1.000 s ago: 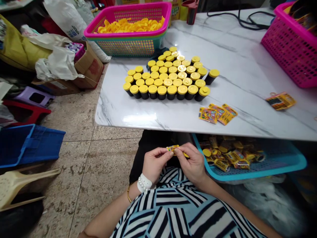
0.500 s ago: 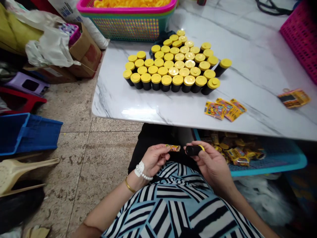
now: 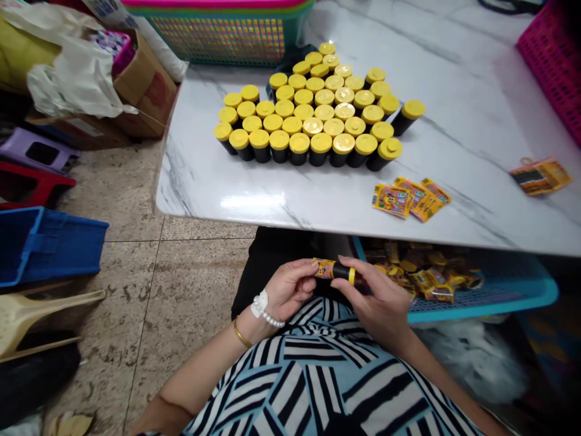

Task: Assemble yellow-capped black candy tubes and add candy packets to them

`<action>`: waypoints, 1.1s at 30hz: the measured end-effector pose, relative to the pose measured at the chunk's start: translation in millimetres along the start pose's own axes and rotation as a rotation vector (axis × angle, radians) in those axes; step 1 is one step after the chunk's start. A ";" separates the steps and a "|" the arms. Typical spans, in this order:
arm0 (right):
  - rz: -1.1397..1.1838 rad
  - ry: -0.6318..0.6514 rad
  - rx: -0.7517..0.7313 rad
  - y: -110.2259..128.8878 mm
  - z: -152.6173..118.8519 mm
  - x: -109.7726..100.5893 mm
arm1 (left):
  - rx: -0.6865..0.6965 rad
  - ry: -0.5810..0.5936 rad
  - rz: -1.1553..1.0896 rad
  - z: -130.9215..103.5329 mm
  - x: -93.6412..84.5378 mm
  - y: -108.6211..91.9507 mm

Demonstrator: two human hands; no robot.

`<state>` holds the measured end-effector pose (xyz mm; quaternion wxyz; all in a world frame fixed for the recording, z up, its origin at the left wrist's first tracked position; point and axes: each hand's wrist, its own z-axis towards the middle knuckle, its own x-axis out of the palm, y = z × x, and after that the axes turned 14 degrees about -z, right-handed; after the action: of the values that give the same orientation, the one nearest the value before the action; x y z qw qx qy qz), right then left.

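Note:
Between my hands, above my lap, lies a small black tube with a yellow cap [image 3: 344,272], held sideways. My right hand [image 3: 379,297] grips it near the capped end with thumb and fingers. My left hand [image 3: 293,284] pinches a yellow printed label sleeve [image 3: 324,268], which now sits around the tube's far end. Part of the black body shows between sleeve and cap. On the table in front, several like tubes with yellow caps [image 3: 299,143] stand upright in rows. Flat printed sleeves [image 3: 393,200] lie near the table's edge.
A blue-green basket [image 3: 503,303] of wrapped yellow pieces sits under the marble-patterned table [image 3: 272,194]. Stacked baskets [image 3: 218,36] stand at the back left, a pink basket [image 3: 554,66] at the right. A bundle of printed sleeves [image 3: 542,177] lies nearby. A blue bin [image 3: 68,242] is on the floor.
The tube and the sleeve were apart; the sleeve is now over the tube's end. My right hand has moved left and turned, its fingers now on the capped end.

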<state>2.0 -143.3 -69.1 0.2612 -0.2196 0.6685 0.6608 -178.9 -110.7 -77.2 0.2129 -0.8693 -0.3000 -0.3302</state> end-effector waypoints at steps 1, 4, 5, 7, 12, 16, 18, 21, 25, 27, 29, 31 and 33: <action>0.010 0.020 -0.018 -1.0 -0.6 1.4 | 0.022 -0.007 0.019 0.0 0.3 1.2; 0.239 0.115 0.077 -3.8 -2.9 9.4 | 0.128 -0.049 0.131 -2.4 1.7 5.2; 0.303 0.122 0.119 -4.9 -3.7 12.6 | 0.176 -0.068 0.170 -3.7 2.0 6.3; 0.340 0.077 0.153 -7.1 -5.1 18.2 | 0.279 -0.097 0.222 -6.3 2.0 7.5; 0.305 0.090 0.054 -8.3 -4.8 18.6 | 0.282 0.060 0.290 -7.3 -5.0 2.6; 0.304 0.268 -0.067 -6.3 -4.9 9.2 | 0.227 0.112 0.375 -3.3 -15.1 -2.3; 0.226 0.244 -0.110 -6.9 -6.0 5.9 | 0.229 0.101 0.412 -1.2 -17.0 -2.4; 0.058 0.131 -0.205 -7.9 -6.8 5.0 | 0.204 0.120 0.406 2.0 -15.1 0.0; -0.065 0.022 -0.366 -6.8 -7.0 7.1 | 0.195 0.137 0.353 7.5 -11.4 3.2; -0.086 -0.005 -0.412 -5.8 -8.0 7.5 | 0.177 0.153 0.330 9.3 -10.4 4.5; -0.094 -0.017 -0.415 -5.2 -9.4 6.8 | 0.179 0.161 0.305 9.7 -8.8 6.3; -0.088 -0.021 -0.372 -5.8 -10.4 5.1 | 0.197 0.159 0.287 8.6 -6.4 8.3; -0.066 -0.031 -0.326 -8.1 -11.1 2.7 | 0.181 0.161 0.275 6.5 -4.3 9.6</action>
<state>4.5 -154.5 -77.1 0.2541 -0.2707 0.5409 0.7547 -172.2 -115.6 -86.3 0.3567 -0.8502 -0.1889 -0.3381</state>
